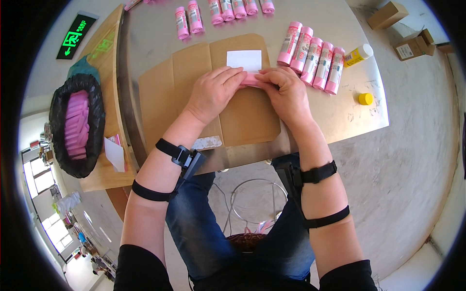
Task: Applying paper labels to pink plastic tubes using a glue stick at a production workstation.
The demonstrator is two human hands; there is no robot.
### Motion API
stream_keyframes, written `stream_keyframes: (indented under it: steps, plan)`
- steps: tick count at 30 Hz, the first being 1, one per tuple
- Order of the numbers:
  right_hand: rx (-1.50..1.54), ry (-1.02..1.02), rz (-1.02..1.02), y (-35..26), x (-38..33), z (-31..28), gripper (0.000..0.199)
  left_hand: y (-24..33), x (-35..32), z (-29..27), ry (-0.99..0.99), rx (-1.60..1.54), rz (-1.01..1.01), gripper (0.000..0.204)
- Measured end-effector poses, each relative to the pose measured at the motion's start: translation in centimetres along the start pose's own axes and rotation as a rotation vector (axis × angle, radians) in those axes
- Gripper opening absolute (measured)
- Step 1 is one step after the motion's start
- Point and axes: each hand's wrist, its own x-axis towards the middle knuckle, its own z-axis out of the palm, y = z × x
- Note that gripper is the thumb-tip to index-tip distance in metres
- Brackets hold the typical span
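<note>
A plain pink roll of thin plastic [251, 80], likely bags, lies crosswise on the cardboard sheet [182, 85] at the table's middle. My left hand [212, 92] grips its left end, with the fingers pressed together. At the other end, the bent fingers and thumb of my right hand [286, 94] close on the roll. Just beyond it, a white paper label [244, 58] lies flat, its near edge at the roll. The roll's middle shows between my hands; its ends are hidden under my fingers.
Labelled pink rolls [310, 57] lie right of my hands; several more [226, 10] are along the far side. A yellow glue bottle [356, 56] and yellow cap [365, 99] are at right. A black-lined container [58, 140] holding pink rolls and white papers [114, 154] sit left.
</note>
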Motion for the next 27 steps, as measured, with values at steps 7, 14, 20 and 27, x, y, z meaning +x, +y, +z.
stream_keyframes:
  steps: [7,14,20,27]
  plan:
    - [-0.052,-0.061,-0.019,-0.9,0.1,-0.5,0.014,0.5,0.3,0.1,0.053,-0.208,-0.220,0.025]
    - [-0.113,-0.040,0.010,-0.5,0.2,0.3,0.014,0.8,0.0,0.7,0.070,-0.378,-0.415,0.022]
    - [-0.003,-0.038,0.217,-0.9,0.4,0.1,0.016,0.1,0.9,0.2,-0.001,-0.483,-0.598,0.022]
    - [0.050,-0.037,0.286,-0.3,0.8,0.4,0.017,-0.8,1.8,-0.2,-0.094,-0.599,-0.693,0.016]
